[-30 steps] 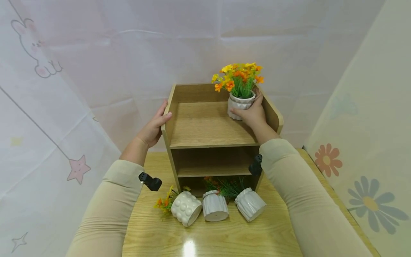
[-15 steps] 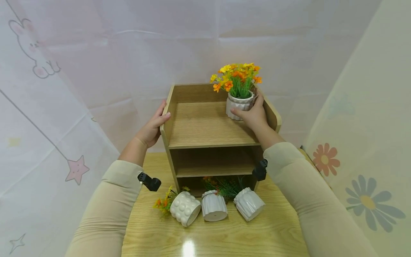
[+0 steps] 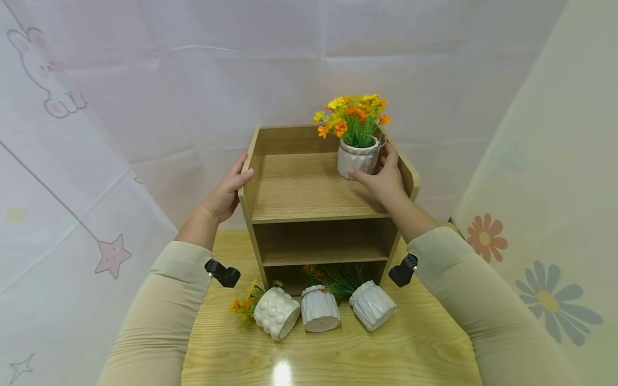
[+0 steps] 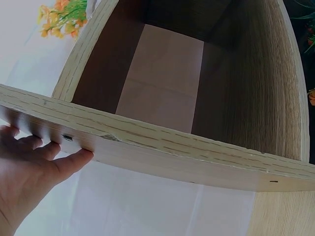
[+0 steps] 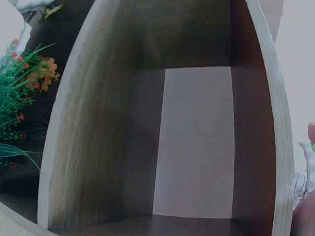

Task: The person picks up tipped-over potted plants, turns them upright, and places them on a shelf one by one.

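Note:
A white ridged pot (image 3: 354,159) of yellow and orange flowers (image 3: 352,115) stands upright on the top board of a wooden shelf (image 3: 299,193), towards the right. Beside it is my right hand (image 3: 388,179), thumb at the pot's lower front and fingers spread off its right side. Only slivers of that hand and pot show at the right edge of the right wrist view. My left hand (image 3: 227,190) rests against the shelf's left side panel. In the left wrist view its fingertips (image 4: 81,156) touch the panel's outer face.
Several things lie at the shelf's foot: a bubbled white pot (image 3: 277,313), a ridged white pot (image 3: 321,309) and another white pot (image 3: 372,305), all tipped over with flowers. They lie on a wooden table (image 3: 338,359). Printed curtains (image 3: 120,107) hang behind and beside.
My right hand has eased its grip: its fingers have come away from the pot's right side, and the wrist has moved right. The flower pot and left hand stay in place on the shelf.

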Available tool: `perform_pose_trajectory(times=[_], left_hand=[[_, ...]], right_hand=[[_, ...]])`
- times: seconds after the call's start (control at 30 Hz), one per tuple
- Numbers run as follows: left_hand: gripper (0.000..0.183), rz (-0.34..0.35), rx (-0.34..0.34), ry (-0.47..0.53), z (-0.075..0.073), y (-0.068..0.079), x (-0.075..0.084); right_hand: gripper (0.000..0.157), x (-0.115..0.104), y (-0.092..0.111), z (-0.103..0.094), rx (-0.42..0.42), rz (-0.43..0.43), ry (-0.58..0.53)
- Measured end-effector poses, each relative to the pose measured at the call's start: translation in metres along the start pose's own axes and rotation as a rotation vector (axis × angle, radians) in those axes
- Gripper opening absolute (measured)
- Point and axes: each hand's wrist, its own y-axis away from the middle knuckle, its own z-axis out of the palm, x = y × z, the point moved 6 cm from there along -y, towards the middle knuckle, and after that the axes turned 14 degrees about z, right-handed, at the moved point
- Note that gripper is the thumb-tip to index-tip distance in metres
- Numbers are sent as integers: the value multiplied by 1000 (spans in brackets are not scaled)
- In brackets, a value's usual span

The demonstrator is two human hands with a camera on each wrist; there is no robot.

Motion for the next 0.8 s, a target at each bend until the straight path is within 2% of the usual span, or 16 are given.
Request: perform_pose_trajectory(times=[0.4,0.8], left_hand=[[75,4,-4,3,1,0,1],[74,16,-9,9,0,-1,-1]], right_hand=[[112,7,22,-2,-81,3,63],[107,12,48,-4,-150,-67,93]])
